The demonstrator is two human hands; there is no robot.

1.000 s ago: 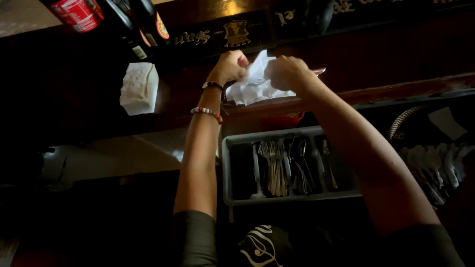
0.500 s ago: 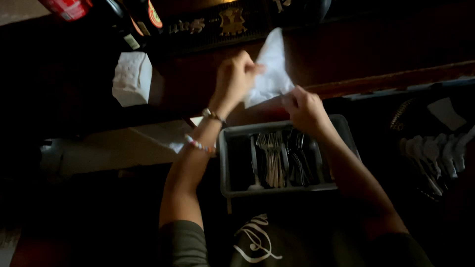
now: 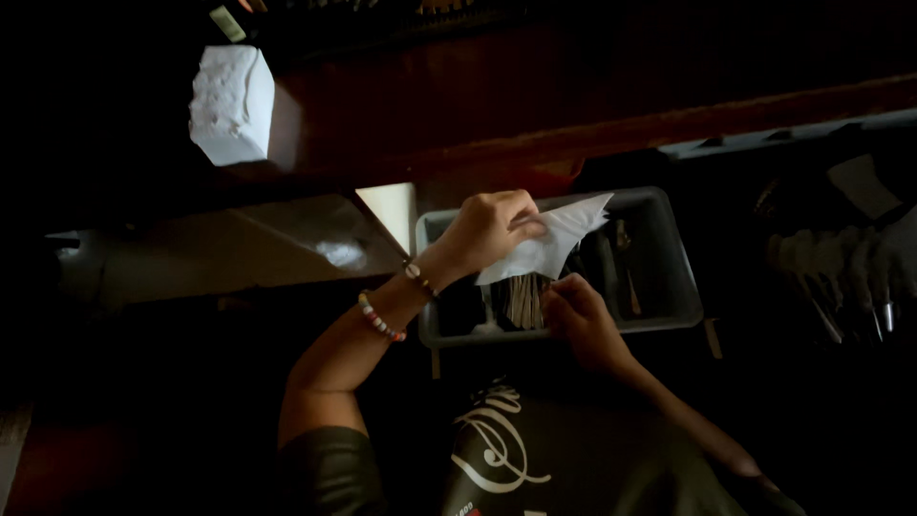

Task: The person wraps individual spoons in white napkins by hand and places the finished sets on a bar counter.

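Head view, looking down onto a dim counter. A white paper napkin (image 3: pixel 549 244) is held above a grey cutlery tray (image 3: pixel 669 277), over the tray's left-centre compartments. The left hand (image 3: pixel 492 229) is closed around the napkin's upper left portion, with the fingers curled and the sheet pinched beneath them. The right hand (image 3: pixel 583 320) is seen at the tray's near rim, just below the napkin's lower edge; its fingers are curled, but whether anything is gripped cannot be told, since the fingertips are hidden in shadow. Two beaded bracelets (image 3: pixel 382 318) are worn on the left forearm.

The napkin is judged to be very light, soft and limp, easily creased or torn, and not slippery. It is best taken at a corner or along an edge with a light pinch; a firm squeeze would only crumple it. Its long axis is seen to run from lower left to upper right, with a pointed corner directed towards the upper right, across the tray's far wall. The lower portion hangs loosely towards the cutlery.

Metal utensils (image 3: pixel 523 301), possibly forks and spoons, are stood in the tray's compartments beneath the napkin. A white napkin block (image 3: pixel 227 105) rests on the dark wooden ledge (image 3: pixel 573 124), well apart, to the upper left.
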